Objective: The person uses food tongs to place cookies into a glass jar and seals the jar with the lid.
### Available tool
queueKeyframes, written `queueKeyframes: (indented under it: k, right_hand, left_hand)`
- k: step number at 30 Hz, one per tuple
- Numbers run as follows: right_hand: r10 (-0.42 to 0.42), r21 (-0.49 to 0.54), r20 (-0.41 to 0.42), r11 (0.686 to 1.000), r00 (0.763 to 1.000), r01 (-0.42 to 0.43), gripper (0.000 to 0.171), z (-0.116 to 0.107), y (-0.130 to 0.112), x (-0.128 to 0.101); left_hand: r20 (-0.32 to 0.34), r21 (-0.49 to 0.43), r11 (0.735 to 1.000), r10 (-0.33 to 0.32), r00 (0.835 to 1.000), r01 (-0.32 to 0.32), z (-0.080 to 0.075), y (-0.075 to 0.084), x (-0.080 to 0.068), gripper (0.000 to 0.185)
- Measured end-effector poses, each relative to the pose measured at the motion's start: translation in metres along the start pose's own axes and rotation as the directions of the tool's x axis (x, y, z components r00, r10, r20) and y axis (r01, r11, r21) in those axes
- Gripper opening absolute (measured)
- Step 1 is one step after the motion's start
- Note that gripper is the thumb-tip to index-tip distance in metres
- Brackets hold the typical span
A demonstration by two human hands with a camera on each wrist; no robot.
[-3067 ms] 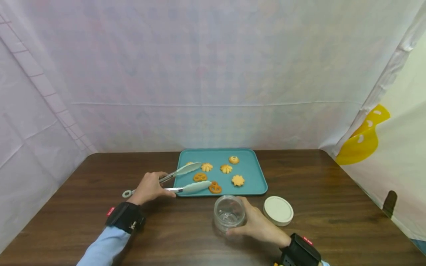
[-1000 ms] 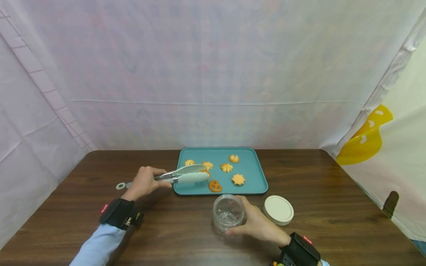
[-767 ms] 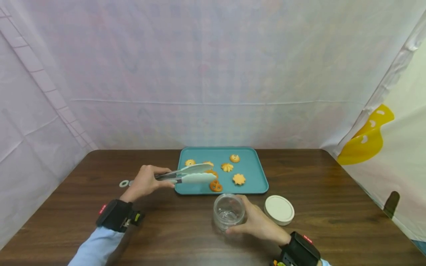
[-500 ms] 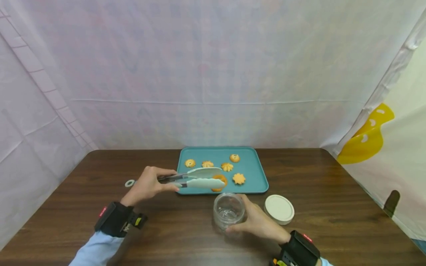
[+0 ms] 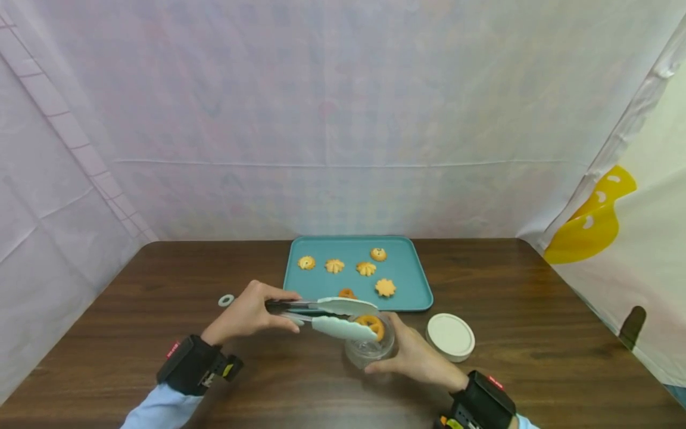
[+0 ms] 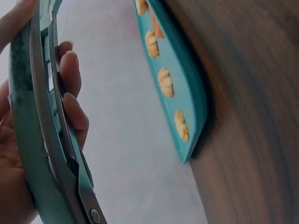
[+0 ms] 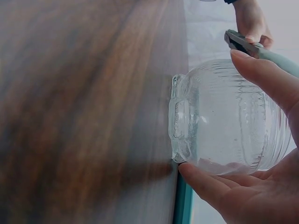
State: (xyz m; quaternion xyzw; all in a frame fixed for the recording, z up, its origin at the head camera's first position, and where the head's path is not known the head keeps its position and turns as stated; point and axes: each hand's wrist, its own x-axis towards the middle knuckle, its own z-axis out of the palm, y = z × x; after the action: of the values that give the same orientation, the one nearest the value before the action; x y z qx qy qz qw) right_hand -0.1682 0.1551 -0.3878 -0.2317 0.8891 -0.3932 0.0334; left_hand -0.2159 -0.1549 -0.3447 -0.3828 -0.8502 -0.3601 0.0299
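My left hand (image 5: 252, 313) grips a pair of tongs (image 5: 343, 306) with pale green tips, their handle filling the left side of the left wrist view. Pinched between the tips is a pretzel (image 5: 372, 325), held over the mouth of a clear glass jar (image 5: 368, 354). Thumb and fingers of my right hand (image 5: 415, 357) curl round the jar, which stands upright on the table. Through its wall in the right wrist view, the jar (image 7: 224, 116) shows no food inside. A second pretzel (image 5: 347, 293) lies on the blue tray (image 5: 292, 301), partly hidden behind the tongs.
Several cookies, among them a flower-shaped cookie (image 5: 385, 288), are spread over the tray behind the jar. A white round lid (image 5: 450, 336) lies on the brown wooden table (image 5: 536, 333), right of my right hand. A pale curtain (image 5: 332, 119) hangs behind the table.
The tongs closed on the left pretzel, lifted it and carried it right and toward me, over the jar. My right hand and the jar have stayed in place.
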Motion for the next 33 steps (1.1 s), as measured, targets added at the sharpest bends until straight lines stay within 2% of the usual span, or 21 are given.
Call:
queueKeyframes:
  k: [8, 16, 25, 29, 33]
  right_hand:
    - [0.014, 0.002, -0.003, 1.000, 1.000, -0.014, 0.087, 0.0001, 0.0004, 0.0004]
    - [0.036, 0.023, 0.006, 0.999, 0.999, -0.036, 0.087, -0.0006, 0.0002, 0.0003]
    - [0.012, 0.020, 0.000, 1.000, 1.000, -0.012, 0.086, 0.0001, 0.0005, 0.0000]
    - [-0.034, 0.017, -0.002, 0.999, 0.999, 0.034, 0.084, 0.0006, 0.0023, -0.0008]
    - [-0.020, 0.043, 0.013, 0.999, 1.000, 0.019, 0.086, 0.0004, 0.0030, -0.0010]
  left_hand:
    - [0.023, 0.008, 1.000, -0.022, 0.999, 0.022, 0.0070, 0.0001, 0.0030, 0.049]
    - [0.052, 0.011, 1.000, -0.025, 0.998, 0.024, 0.0051, -0.0010, 0.0053, 0.051]
    - [0.096, 0.004, 0.999, -0.045, 0.994, 0.045, 0.0044, 0.0007, 0.0042, 0.058]
    - [0.109, -0.029, 0.999, -0.034, 0.993, 0.037, 0.0053, -0.0010, 0.0020, 0.062]
    - [0.113, -0.037, 0.999, -0.019, 0.993, 0.024, 0.0060, -0.0019, 0.0001, 0.065]
